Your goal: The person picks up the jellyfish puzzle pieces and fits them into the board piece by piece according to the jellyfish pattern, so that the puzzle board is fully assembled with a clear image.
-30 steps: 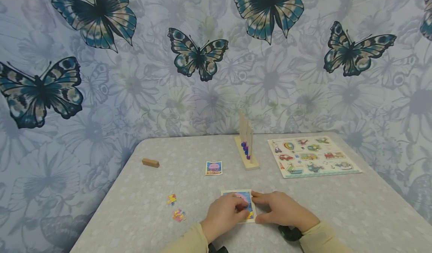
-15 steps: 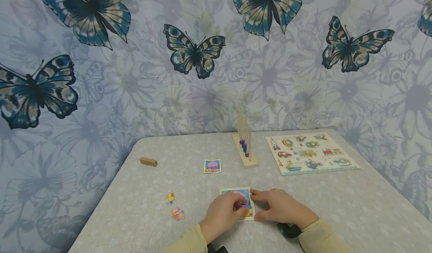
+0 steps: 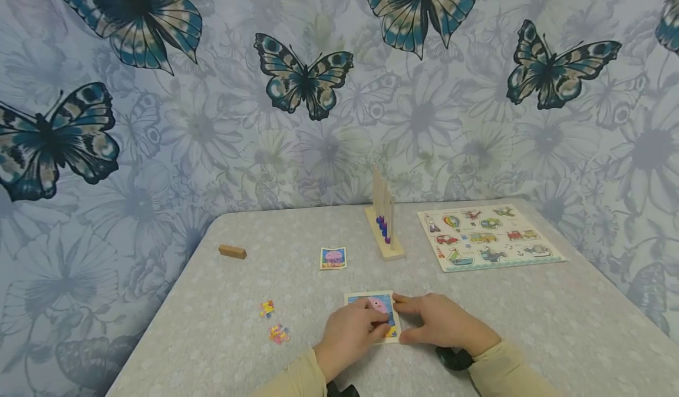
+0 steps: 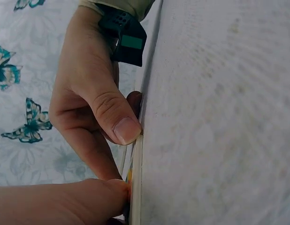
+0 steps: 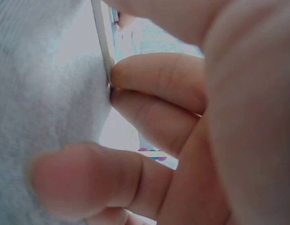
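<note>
A small jigsaw puzzle in a pale frame (image 3: 373,294), with a pink sea creature on blue, lies flat on the table. My left hand (image 3: 347,333) is over its left part, fingers bent and thumb close to the index fingertip at the picture; I cannot tell whether a piece is between them. My right hand (image 3: 442,321) rests beside the frame. Its index finger touches the right edge near the far corner, and its thumb (image 4: 126,129) presses the same edge nearer me. In the right wrist view, fingertips (image 5: 124,75) meet the frame's edge.
Loose puzzle pieces (image 3: 279,333) lie left of the hands, with another small bunch (image 3: 267,308) just beyond. Farther back are a picture card (image 3: 333,258), a wooden block (image 3: 232,251), a peg stand with beads (image 3: 391,254) and a vehicle picture board (image 3: 490,241).
The left fingers have shifted slightly over the puzzle, showing more of the pink figure. The right hand stays at the frame's edge. The head view has tilted a little.
</note>
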`<state>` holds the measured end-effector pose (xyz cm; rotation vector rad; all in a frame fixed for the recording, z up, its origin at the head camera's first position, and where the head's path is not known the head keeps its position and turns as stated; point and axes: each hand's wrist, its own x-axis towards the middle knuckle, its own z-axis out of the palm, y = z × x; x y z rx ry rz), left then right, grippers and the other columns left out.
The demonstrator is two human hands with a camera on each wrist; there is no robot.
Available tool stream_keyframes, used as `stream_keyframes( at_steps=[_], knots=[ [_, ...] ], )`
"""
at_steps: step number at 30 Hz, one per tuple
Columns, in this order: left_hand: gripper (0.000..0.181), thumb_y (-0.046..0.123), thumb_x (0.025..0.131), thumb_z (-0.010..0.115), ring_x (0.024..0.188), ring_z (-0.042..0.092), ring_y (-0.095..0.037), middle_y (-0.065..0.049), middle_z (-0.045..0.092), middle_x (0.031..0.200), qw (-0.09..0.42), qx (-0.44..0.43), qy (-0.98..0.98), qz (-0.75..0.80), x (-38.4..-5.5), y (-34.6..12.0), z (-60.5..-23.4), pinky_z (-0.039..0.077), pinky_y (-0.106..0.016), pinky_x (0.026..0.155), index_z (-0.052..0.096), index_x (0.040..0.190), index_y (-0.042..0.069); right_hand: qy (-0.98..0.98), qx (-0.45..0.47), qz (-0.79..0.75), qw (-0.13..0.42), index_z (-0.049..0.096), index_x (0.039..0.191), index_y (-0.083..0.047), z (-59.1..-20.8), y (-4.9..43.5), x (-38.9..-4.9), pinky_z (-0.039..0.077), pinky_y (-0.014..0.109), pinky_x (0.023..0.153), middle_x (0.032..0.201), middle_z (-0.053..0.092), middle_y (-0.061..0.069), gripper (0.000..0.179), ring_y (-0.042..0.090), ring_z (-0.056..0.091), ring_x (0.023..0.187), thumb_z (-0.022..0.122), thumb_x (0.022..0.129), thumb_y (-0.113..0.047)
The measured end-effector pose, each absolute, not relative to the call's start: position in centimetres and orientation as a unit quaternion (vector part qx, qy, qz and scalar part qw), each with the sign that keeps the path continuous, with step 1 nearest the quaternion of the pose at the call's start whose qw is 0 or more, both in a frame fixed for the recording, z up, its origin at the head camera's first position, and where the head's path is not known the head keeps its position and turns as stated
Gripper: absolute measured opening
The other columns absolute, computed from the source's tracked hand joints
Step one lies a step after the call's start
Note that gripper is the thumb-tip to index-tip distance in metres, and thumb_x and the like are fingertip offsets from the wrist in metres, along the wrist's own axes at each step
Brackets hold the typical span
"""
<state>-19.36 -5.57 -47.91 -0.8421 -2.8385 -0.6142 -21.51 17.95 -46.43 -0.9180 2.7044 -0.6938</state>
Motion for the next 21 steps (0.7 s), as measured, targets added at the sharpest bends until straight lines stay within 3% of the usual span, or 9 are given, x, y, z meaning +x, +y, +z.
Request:
stream_keyframes(
  at_steps=[6, 21],
  knots=[
    [0.02, 0.038, 0.095, 0.074, 0.06, 0.04, 0.005, 0.014, 0.062, 0.085, 0.091, -0.302, -0.938, -0.146, -19.23, -5.59, -47.83, 0.033, -0.015, 0.049, 0.081, 0.113, 0.033, 0.915, -0.309, -0.235, 0.106, 0.061, 0.144, -0.016, -46.43, 17.96, -21.47, 0.053, 0.05, 0.099, 0.152, 0.054, -0.002, 0.07, 0.025, 0.063, 0.128, 0.077, 0.088, -0.054],
    [0.02, 0.049, 0.096, 0.07, 0.064, 0.044, 0.005, 0.014, 0.061, 0.084, 0.121, -0.329, -0.933, -0.08, -19.25, -5.54, -47.85, 0.032, -0.015, 0.048, 0.082, 0.108, 0.038, 0.914, -0.317, -0.232, 0.099, 0.062, 0.144, -0.016, -46.46, 18.09, -21.55, 0.054, 0.047, 0.098, 0.153, 0.054, -0.002, 0.069, 0.02, 0.064, 0.124, 0.076, 0.088, -0.054]
  ],
)
